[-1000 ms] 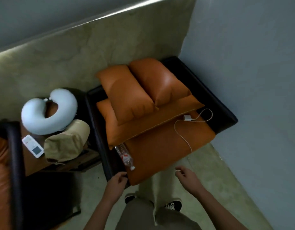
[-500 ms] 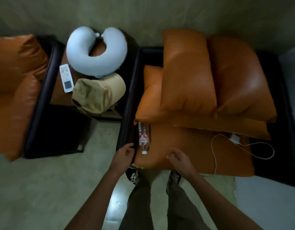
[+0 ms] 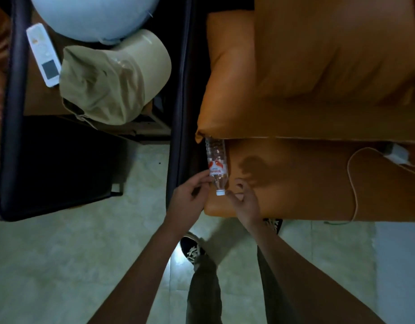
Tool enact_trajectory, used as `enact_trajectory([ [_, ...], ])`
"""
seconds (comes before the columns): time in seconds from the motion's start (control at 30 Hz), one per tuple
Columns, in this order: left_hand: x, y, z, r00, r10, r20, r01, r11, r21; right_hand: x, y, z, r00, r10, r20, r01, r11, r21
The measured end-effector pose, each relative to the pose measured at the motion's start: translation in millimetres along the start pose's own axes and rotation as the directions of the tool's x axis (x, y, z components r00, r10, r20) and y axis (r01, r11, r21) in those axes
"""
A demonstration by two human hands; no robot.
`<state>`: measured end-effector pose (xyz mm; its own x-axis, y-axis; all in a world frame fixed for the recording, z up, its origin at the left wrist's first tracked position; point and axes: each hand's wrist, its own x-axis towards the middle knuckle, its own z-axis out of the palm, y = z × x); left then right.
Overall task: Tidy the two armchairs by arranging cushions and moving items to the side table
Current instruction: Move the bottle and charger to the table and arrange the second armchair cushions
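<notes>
A clear water bottle (image 3: pixel 217 160) with a red label lies on the orange seat (image 3: pixel 295 183) of the right armchair, against its dark left arm, cap toward me. My left hand (image 3: pixel 190 195) pinches the bottle near its neck from the left. My right hand (image 3: pixel 245 202) sits just right of the white cap, thumb tip at the cap, fingers loosely curled. Orange cushions (image 3: pixel 330 54) are stacked at the back of the seat. A white charger (image 3: pixel 397 155) and its cable (image 3: pixel 352 183) lie on the seat at the right.
The wooden side table (image 3: pixel 38 99) between the chairs holds a pale blue neck pillow (image 3: pixel 92 15), a white remote (image 3: pixel 44 54) and a beige cap (image 3: pixel 108 78). The left armchair's dark arm (image 3: pixel 12 113) runs along the left edge. My shoes stand on the tiled floor below.
I have leaned in closer over the right armchair. Both hands moved forward onto the bottle, the left to its neck and the right to its cap.
</notes>
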<state>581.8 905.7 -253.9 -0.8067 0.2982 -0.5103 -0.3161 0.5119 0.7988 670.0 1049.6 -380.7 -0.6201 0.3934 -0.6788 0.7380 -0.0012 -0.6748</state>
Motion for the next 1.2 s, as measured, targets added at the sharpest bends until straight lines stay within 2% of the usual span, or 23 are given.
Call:
enact_trajectory([
  [0.17,1.7,-29.0,-0.7,0.996,0.034,0.086,-0.030,0.999,-0.040,11.1,34.6,43.7,0.994,0.007,-0.108,0.000,0.998,0.063],
  [0.33,1.5,-52.0,-13.3,0.979,0.058,0.194,-0.045,0.997,-0.068,32.7,48.7,77.8,0.992,-0.006,-0.124,0.023,0.991,0.135],
  [0.5,4.5,-62.9,-15.0,0.979,0.048,0.200,-0.042,0.998,-0.037,43.6,48.6,89.2,0.988,-0.035,-0.149,0.055,0.989,0.135],
  [0.6,7.5,-67.4,-11.9,0.983,0.064,0.174,-0.056,0.997,-0.049,43.4,46.0,75.8,0.986,-0.117,-0.123,0.134,0.981,0.140],
  [0.77,-1.0,-67.9,-10.5,0.987,0.002,0.162,0.000,1.000,-0.008,20.5,38.8,39.5,0.965,-0.159,-0.207,0.188,0.974,0.128],
  [0.93,-15.1,-51.1,-23.3,0.991,-0.010,0.133,0.003,0.999,0.052,-18.9,22.3,-12.6,0.928,-0.212,-0.307,0.216,0.976,-0.020],
  [1.07,-23.0,-31.7,-40.5,0.997,0.005,0.079,-0.011,0.997,0.081,-55.0,1.1,-57.7,0.937,-0.267,-0.225,0.229,0.956,-0.181],
  [1.2,-31.4,-7.4,-62.6,0.998,0.064,0.029,-0.067,0.989,0.130,-97.4,-36.7,-96.2,0.919,-0.369,-0.137,0.324,0.907,-0.270],
])
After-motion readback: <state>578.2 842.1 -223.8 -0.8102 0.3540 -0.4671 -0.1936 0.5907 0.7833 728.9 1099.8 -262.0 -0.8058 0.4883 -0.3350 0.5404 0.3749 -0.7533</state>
